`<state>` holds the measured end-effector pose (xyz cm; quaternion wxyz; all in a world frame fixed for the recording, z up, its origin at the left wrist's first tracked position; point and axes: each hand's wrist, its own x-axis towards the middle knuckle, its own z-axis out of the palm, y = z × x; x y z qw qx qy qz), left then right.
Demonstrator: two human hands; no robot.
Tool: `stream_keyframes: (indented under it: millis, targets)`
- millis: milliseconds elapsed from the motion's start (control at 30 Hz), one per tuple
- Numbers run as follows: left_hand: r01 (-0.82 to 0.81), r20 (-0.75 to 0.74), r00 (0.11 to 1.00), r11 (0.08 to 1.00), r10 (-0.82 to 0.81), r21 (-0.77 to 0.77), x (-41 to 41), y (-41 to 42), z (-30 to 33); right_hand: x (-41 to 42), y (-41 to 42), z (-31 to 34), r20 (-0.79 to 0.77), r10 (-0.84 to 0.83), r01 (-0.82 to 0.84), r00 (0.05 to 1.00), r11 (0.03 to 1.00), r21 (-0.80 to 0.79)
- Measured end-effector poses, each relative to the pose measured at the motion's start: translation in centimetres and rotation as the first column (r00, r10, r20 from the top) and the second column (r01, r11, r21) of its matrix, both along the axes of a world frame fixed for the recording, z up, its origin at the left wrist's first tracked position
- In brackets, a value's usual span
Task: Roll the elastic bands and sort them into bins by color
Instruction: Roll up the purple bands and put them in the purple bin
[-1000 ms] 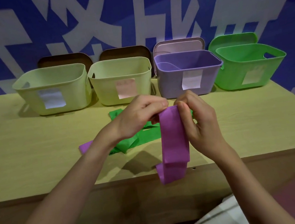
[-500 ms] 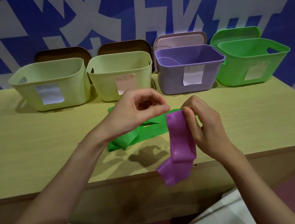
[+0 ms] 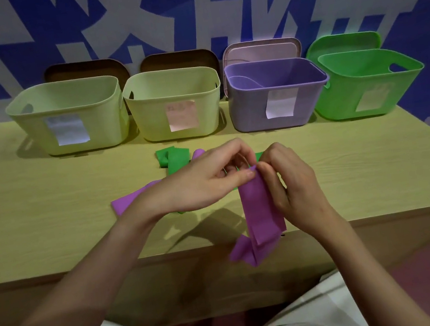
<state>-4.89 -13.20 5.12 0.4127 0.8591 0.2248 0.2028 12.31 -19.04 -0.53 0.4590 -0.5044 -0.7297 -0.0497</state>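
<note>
Both my left hand [image 3: 205, 180] and right hand [image 3: 291, 182] pinch the purple band [image 3: 263, 211] at its top edge; limp, light, stretchy, so I roll from there.

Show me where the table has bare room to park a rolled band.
Bare table left of the purple band, and right of the right hand below the green bin. Crowded mid-table: green bands under both hands.

Dim, soft-focus view; edges bend; hand shadows fall perhaps from overhead.
</note>
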Motion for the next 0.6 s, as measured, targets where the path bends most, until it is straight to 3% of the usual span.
stream_keyframes:
  millis: [200,367,600]
  targets:
    - [-0.092,-0.031,0.995,0.995,0.094,0.033,-0.3,-0.3,-0.6,-0.7,-0.6,-0.2,-0.056,0.024,-0.024,0.998,1.0,-0.009]
    - [-0.203,-0.015,0.976,0.933,0.217,0.298,0.3,-1.5,-1.3,-1.2,-0.8,-0.5,-0.157,-0.026,0.027,0.987,1.0,0.006]
    - [-0.3,0.12,0.95,0.743,0.287,0.598,1.5,-2.3,-3.5,-1.2,-0.2,-1.1,-0.169,-0.186,0.186,0.968,0.982,-0.013]
